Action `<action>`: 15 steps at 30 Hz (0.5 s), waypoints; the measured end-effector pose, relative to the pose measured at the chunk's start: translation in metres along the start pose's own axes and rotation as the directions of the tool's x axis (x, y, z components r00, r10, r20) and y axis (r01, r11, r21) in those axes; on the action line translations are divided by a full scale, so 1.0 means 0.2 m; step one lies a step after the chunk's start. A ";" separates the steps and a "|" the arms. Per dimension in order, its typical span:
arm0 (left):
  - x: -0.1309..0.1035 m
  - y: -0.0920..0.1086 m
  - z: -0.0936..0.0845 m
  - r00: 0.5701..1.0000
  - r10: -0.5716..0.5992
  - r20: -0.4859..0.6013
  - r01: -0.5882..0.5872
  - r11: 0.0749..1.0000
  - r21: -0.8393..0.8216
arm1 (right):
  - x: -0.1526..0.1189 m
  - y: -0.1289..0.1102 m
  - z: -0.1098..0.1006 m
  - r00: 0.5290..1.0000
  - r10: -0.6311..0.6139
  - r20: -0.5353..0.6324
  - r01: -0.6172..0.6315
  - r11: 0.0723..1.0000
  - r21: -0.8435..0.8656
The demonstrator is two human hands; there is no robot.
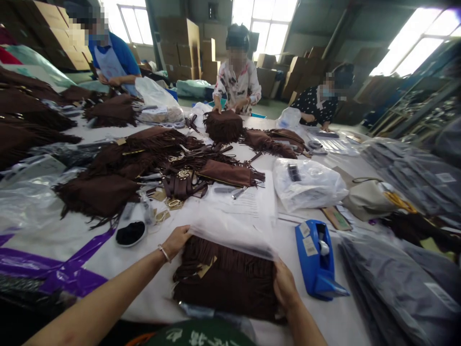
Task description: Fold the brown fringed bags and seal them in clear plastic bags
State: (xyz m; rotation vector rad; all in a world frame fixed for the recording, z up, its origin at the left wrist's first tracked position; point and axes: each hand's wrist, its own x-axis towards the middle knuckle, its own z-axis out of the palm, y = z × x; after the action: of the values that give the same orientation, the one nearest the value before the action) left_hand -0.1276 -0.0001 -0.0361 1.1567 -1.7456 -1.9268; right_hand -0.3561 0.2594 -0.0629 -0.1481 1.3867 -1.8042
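Observation:
A dark brown fringed bag [230, 288] with a tan hang tag [207, 267] lies flat before me. Over its far edge sits the mouth of a clear plastic bag [230, 235]. My left hand [176, 242], with a white bracelet at the wrist, pinches the plastic's left corner. At the opposite side, my right hand [286, 283] grips the fringed bag's right edge near the plastic's corner; its fingertips are partly hidden.
A blue tape dispenser [317, 259] stands to the right, beside stacked grey plastic packages [399, 288]. Brown fringed bags [104, 192] are piled left and ahead. A white plastic bag [309, 182] lies beyond the dispenser. Several co-workers, one in a floral shirt [237, 84], work across the table.

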 end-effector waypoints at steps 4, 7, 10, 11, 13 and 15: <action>-0.14 -0.10 0.06 0.994 -0.085 -0.073 0.065 0.967 -0.247 | -0.04 -0.02 0.03 1.000 -0.010 -0.021 0.009 1.000 -0.029; -0.25 -0.11 0.07 0.983 -0.124 -0.133 0.096 0.975 -0.200 | -0.10 -0.04 0.00 0.998 0.065 0.020 -0.062 0.990 -0.123; -0.38 -0.10 0.04 0.991 -0.096 -0.092 0.091 0.994 -0.056 | -0.20 -0.06 -0.10 0.991 0.103 0.080 -0.072 0.943 -0.324; -0.43 -0.10 0.03 0.993 -0.096 -0.064 0.096 0.995 -0.008 | -0.24 -0.06 -0.13 0.990 0.103 0.093 -0.060 0.921 -0.384; -0.53 -0.12 0.01 0.992 -0.122 -0.037 0.124 0.989 0.076 | -0.34 -0.06 -0.20 0.987 0.130 0.099 -0.071 0.887 -0.457; -0.63 -0.15 0.00 0.986 -0.162 -0.041 0.166 0.979 0.117 | -0.44 -0.04 -0.23 0.975 0.208 0.081 -0.149 0.877 -0.457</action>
State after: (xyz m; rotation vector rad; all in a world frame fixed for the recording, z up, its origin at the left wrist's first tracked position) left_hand -0.0387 0.0935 -0.0194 1.4055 -1.8229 -1.9050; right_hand -0.3294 0.3534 -0.0406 -0.3596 1.6465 -1.2749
